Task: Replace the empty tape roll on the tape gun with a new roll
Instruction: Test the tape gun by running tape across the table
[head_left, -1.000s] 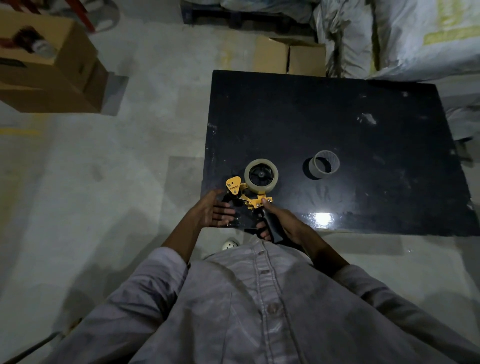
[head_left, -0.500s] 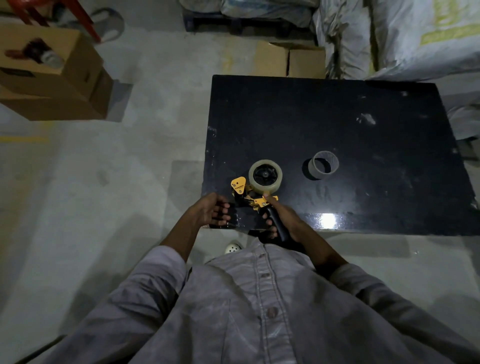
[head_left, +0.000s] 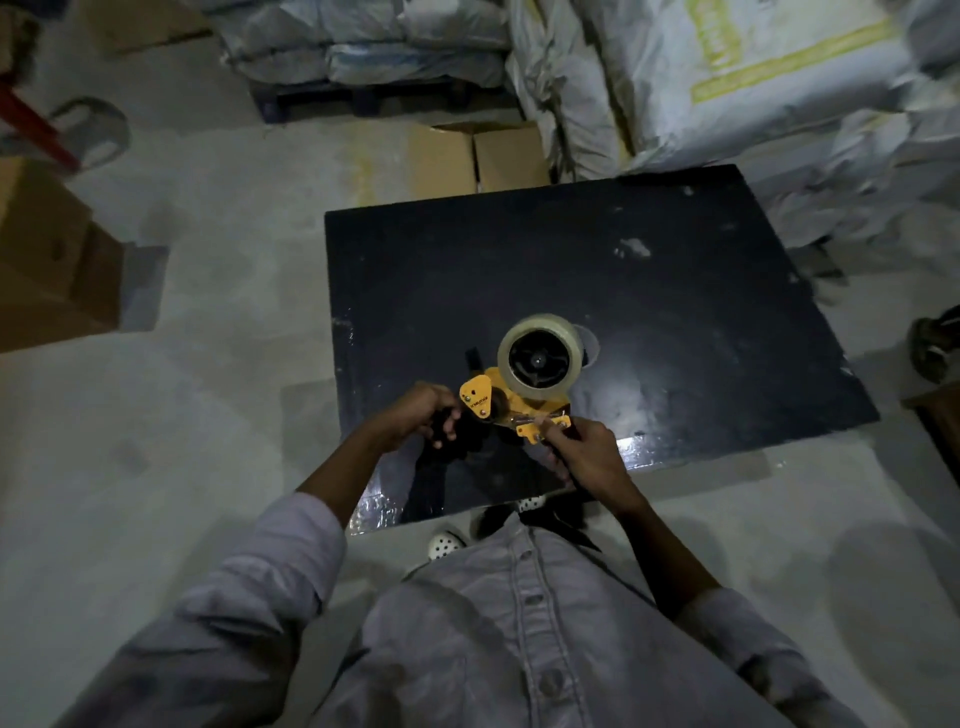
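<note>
- Tape gun (head_left: 511, 408): held up over the near edge of the black tabletop (head_left: 675, 291), yellow frame toward the wearer, hub end pointing to about 1 o'clock.
- New roll (head_left: 540, 358): already seated on the gun's hub; clear tape, thick winding, black hub spokes visible through its centre.
- Old core (head_left: 591, 345): only a sliver shows on the tabletop at 3 o'clock of the new roll, mostly hidden behind it. Appears to lie apart from the gun; cannot confirm.
- Right hand (head_left: 587, 457): grip closed around the gun's dark handle, at 5 o'clock of the roll; thumb up by the yellow bracket.
- Left hand (head_left: 418, 413): at 8 o'clock of the roll, fingers curled at the gun's front end beside the yellow side plate (head_left: 477, 397). Whether that grip pinches a tape end or the black parts below cannot be told; too dark.
- Progress, as a judgement: swap itself looks done — empty core off, fresh roll on.
- Left to do, likely: lead the tape's free end through the front roller and under the plate to the cutter, then check that it pulls. No free tape tail visible.
- Surroundings: cardboard boxes (head_left: 483, 156) at 12 o'clock beyond the tabletop, sacks (head_left: 727, 78) at 1 o'clock.
</note>
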